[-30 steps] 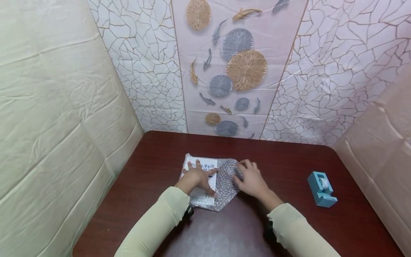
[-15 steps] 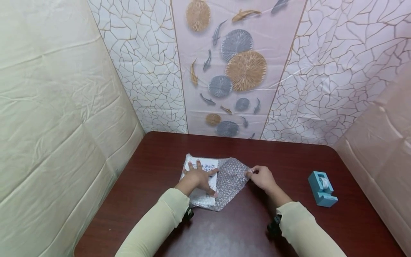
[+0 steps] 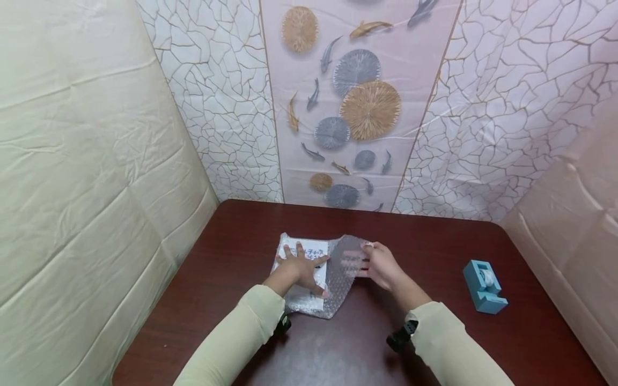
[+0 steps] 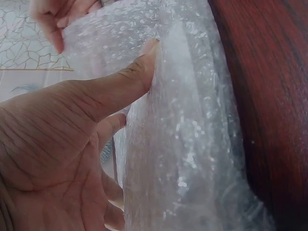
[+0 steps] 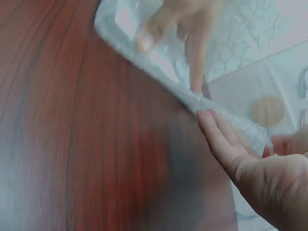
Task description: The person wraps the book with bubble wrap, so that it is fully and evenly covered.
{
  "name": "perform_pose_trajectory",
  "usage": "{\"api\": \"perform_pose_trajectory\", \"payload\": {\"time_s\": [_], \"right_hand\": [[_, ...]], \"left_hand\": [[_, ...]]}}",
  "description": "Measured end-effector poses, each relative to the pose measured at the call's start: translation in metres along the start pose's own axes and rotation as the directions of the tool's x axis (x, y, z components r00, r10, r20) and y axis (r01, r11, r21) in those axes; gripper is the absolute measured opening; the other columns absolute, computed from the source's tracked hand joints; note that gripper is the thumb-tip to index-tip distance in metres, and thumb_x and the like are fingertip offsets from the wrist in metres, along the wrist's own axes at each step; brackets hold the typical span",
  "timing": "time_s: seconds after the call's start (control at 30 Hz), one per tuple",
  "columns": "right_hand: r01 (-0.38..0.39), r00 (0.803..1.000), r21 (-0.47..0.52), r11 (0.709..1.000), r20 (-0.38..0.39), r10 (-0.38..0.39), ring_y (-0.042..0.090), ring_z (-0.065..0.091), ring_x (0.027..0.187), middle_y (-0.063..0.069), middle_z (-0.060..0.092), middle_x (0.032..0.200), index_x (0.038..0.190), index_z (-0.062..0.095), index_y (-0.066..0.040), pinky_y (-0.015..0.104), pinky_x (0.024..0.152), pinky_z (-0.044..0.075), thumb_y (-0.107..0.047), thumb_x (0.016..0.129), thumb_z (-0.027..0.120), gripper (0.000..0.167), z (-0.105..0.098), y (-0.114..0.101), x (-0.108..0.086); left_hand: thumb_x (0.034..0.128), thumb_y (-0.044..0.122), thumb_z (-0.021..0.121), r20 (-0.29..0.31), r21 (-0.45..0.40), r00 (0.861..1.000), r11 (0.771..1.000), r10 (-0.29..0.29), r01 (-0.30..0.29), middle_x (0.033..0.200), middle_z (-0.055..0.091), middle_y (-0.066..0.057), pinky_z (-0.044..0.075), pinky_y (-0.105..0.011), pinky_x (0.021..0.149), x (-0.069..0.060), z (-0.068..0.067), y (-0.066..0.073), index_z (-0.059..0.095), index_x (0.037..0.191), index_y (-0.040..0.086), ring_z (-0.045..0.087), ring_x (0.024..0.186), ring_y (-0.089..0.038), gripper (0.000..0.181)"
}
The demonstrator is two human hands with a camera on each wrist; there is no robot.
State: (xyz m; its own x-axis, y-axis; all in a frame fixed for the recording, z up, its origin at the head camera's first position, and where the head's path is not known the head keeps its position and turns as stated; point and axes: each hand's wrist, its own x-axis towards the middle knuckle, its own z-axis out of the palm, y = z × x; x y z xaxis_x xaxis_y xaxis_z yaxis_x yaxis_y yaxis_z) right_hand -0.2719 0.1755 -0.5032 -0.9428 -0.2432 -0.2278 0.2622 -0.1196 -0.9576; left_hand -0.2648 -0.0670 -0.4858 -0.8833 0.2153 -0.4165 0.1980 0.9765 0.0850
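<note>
A flat white item (image 3: 307, 302) with dark printed characters lies on the table, partly covered by clear bubble wrap (image 3: 338, 284). My left hand (image 3: 295, 269) rests on it with fingers spread; in the left wrist view the thumb presses the bubble wrap. To the right, my right hand (image 3: 385, 268) pinches the raised corner of the loose flap. Its fingers show through the film from beneath, and the thumb is on the upper side. From the right wrist view, the flap (image 5: 240, 126) slopes up off the table along these fingers. The white item's kind cannot be made out.
A blue tape dispenser (image 3: 486, 289) with a roll of tape stands on the right of the dark red-brown table (image 3: 338, 354). Behind the table hangs a patterned cloth (image 3: 232, 107), with pale cloth walls (image 3: 87, 187) at both sides.
My right hand first hovered at the flap, then gripped its tip out to the right. Now it has lifted that edge and shifted slightly left, fingers beneath. The left hand stays in place.
</note>
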Motion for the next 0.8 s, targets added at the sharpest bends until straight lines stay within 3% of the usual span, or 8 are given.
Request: {"api": "perform_pose_trajectory", "payload": {"time_s": [0.2, 0.33, 0.4, 0.47, 0.53, 0.7, 0.8], "right_hand": [[0.006, 1.0, 0.047, 0.999, -0.014, -0.005, 0.045, 0.074, 0.129, 0.042, 0.05, 0.159, 0.12, 0.034, -0.006, 0.056, 0.1, 0.065, -0.017, 0.122, 0.025, 0.015, 0.019, -0.005, 0.001], [0.015, 0.999, 0.076, 0.997, -0.046, -0.012, 0.043, 0.076, 0.126, 0.041, 0.052, 0.158, 0.122, 0.035, -0.007, 0.054, 0.099, 0.066, -0.017, 0.121, 0.027, 0.013, 0.03, -0.007, -0.001], [0.019, 0.998, 0.091, 0.996, -0.062, -0.013, 0.043, 0.076, 0.124, 0.04, 0.053, 0.157, 0.123, 0.035, -0.007, 0.055, 0.098, 0.066, -0.016, 0.121, 0.027, 0.012, 0.035, -0.007, -0.001], [0.026, 0.997, 0.103, 0.994, -0.071, -0.018, 0.043, 0.077, 0.123, 0.04, 0.054, 0.156, 0.123, 0.034, -0.007, 0.056, 0.099, 0.066, -0.016, 0.121, 0.028, 0.011, 0.039, -0.006, 0.0], [0.031, 0.996, 0.112, 0.993, -0.081, -0.022, 0.042, 0.078, 0.121, 0.04, 0.055, 0.156, 0.121, 0.034, -0.007, 0.057, 0.098, 0.066, -0.015, 0.121, 0.028, 0.01, 0.044, -0.004, 0.0], [0.038, 0.994, 0.121, 0.992, -0.102, -0.026, 0.042, 0.079, 0.118, 0.037, 0.057, 0.156, 0.117, 0.036, -0.009, 0.062, 0.101, 0.063, -0.016, 0.121, 0.028, 0.01, 0.051, -0.001, 0.0], [0.042, 0.993, 0.125, 0.991, -0.113, -0.028, 0.038, 0.081, 0.112, 0.036, 0.059, 0.154, 0.115, 0.037, -0.01, 0.066, 0.104, 0.061, -0.015, 0.121, 0.03, 0.011, 0.055, 0.003, 0.001]], "left_hand": [[0.0791, 0.078, 0.086, 0.006, -0.015, 1.0, 1.0, -0.008, 0.008, 0.184, -0.001, -0.029, 0.019, -0.08, 0.131, 0.005, 0.003, -0.001, 0.021, 0.171, 0.06, 0.002, 0.168, -0.062, 0.114], [0.0746, 0.08, 0.088, -0.004, -0.028, 1.0, 1.0, -0.006, 0.005, 0.184, -0.002, -0.03, 0.018, -0.083, 0.128, 0.018, 0.012, -0.005, 0.018, 0.169, 0.065, 0.001, 0.166, -0.065, 0.118], [0.0736, 0.08, 0.088, -0.008, -0.038, 1.0, 0.999, -0.005, 0.005, 0.184, -0.003, -0.031, 0.018, -0.084, 0.128, 0.019, 0.012, -0.005, 0.016, 0.169, 0.065, 0.001, 0.167, -0.065, 0.121], [0.0746, 0.078, 0.09, -0.009, -0.051, 1.0, 0.999, -0.011, 0.011, 0.184, -0.001, -0.03, 0.017, -0.082, 0.129, 0.015, 0.009, -0.004, 0.015, 0.172, 0.061, 0.001, 0.167, -0.063, 0.124], [0.0742, 0.078, 0.09, -0.007, -0.056, 1.0, 0.998, -0.012, 0.012, 0.184, -0.004, -0.031, 0.016, -0.084, 0.129, 0.021, 0.013, -0.005, 0.009, 0.174, 0.057, -0.002, 0.166, -0.065, 0.13], [0.0767, 0.078, 0.088, 0.001, -0.043, 0.999, 0.998, -0.034, 0.035, 0.184, -0.004, -0.029, 0.016, -0.083, 0.13, 0.021, 0.012, -0.002, 0.009, 0.176, 0.051, -0.003, 0.167, -0.064, 0.129], [0.0794, 0.075, 0.088, -0.001, -0.036, 0.999, 0.998, -0.05, 0.05, 0.186, 0.002, -0.026, 0.019, -0.079, 0.132, 0.007, 0.003, 0.003, 0.019, 0.175, 0.052, 0.003, 0.169, -0.061, 0.12]]}}
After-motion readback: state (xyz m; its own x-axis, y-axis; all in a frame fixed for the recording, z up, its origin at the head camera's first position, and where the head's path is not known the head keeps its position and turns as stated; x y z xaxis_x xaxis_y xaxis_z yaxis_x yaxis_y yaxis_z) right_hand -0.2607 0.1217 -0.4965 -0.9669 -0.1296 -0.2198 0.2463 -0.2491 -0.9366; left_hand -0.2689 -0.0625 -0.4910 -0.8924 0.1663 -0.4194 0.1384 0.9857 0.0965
